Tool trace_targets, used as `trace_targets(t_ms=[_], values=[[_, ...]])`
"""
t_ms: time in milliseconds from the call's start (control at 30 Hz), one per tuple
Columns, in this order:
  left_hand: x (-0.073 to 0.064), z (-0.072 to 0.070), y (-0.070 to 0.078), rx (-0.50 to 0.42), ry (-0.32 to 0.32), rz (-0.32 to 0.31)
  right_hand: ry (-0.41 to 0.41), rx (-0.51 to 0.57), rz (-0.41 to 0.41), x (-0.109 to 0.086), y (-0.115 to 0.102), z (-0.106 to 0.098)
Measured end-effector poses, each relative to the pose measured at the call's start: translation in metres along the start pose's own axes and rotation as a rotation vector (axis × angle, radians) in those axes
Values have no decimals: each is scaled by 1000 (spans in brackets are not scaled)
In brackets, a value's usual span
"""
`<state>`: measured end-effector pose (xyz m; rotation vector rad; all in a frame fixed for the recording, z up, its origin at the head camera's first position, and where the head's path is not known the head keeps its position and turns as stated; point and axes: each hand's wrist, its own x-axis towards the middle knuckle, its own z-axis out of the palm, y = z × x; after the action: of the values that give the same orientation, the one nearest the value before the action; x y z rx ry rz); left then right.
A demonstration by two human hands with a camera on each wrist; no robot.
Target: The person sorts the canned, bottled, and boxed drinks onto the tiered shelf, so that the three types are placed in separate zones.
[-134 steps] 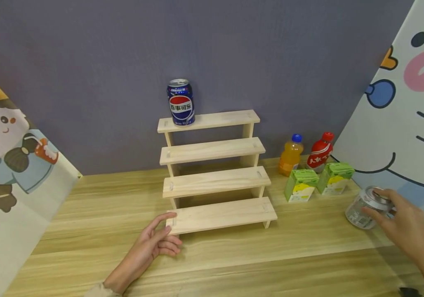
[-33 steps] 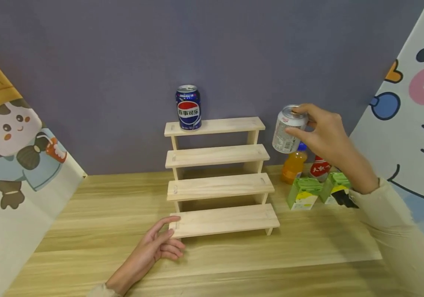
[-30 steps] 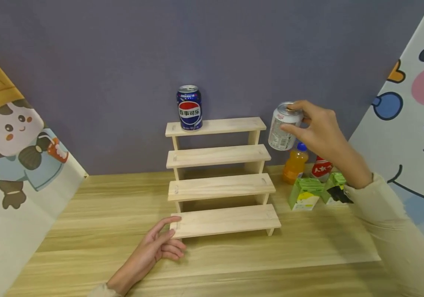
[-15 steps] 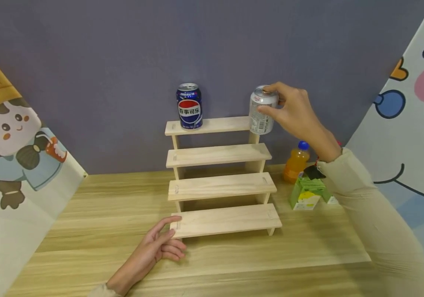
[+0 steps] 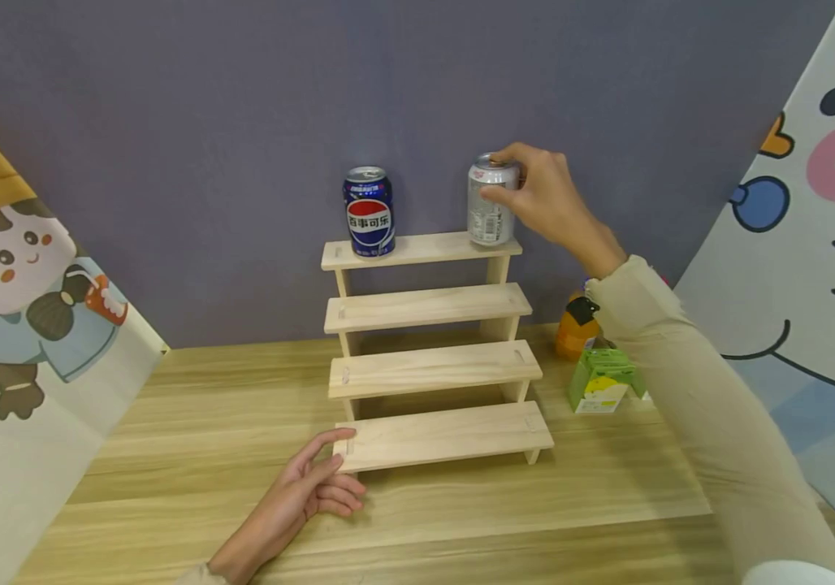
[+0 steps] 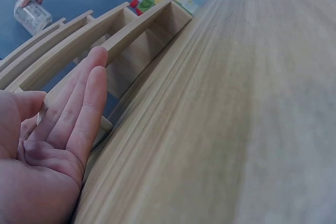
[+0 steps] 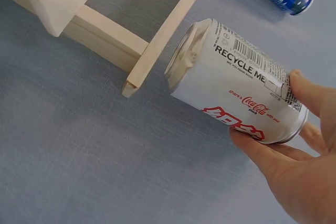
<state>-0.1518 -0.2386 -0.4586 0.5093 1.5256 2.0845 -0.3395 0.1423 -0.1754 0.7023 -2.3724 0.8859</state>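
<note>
A silver-white Coca-Cola can [image 5: 491, 203] is upright in my right hand [image 5: 545, 195], which grips it near the top between thumb and fingers. In the right wrist view the can [image 7: 236, 85] has its base close by the end of the top board [image 7: 168, 32]. My left hand [image 5: 315, 479] pinches the left end of the lowest board of a four-tier wooden display stand [image 5: 447, 435], its other fingers loosely bent below. A blue Pepsi can [image 5: 369, 213] stands on the left part of the top tier.
Right of the stand are an orange drink bottle [image 5: 576, 335] and a green juice carton [image 5: 600, 382], with another carton partly behind my right sleeve [image 5: 688, 390]. A grey wall [image 5: 242, 162] rises close behind the stand. Cartoon panels [image 5: 790, 268] flank the table [image 5: 205, 422].
My right hand has lifted the Coca-Cola can from the table at right and carried it up and left to the top tier's right end. My left hand keeps its place on the stand.
</note>
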Motion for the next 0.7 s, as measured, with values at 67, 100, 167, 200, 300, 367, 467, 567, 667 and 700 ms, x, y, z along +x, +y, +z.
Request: trace_targets(t_ms=[67,100,167,200,300,367,467,567,667,700], values=[[0,0,0,-3,1,-1,2,-5,5,3,2,4],[1,-1,0,-6,1,-2,3,-3,11,4,3,6],[1,-1,-1,-12,2,-4,5,-8,23,6,5,9],[1,-1,-1,-13,2,-6,8,-6,31,6,6,11],[1,-1,0,-14,0,-10,14,5,53,6,9,14],[1,0,0,-12,-2,-11,20,17,57,5,11,16],[1,0,1,-12,-8,-5,30,39,56,2,12,18],[1,0,1,-12,-5,0,45,71,51,0,15,22],[0,0,1,-8,2,-3,52,95,46,-3,18,26],[0,0,1,-6,3,-4,49,102,43,-3,20,27]])
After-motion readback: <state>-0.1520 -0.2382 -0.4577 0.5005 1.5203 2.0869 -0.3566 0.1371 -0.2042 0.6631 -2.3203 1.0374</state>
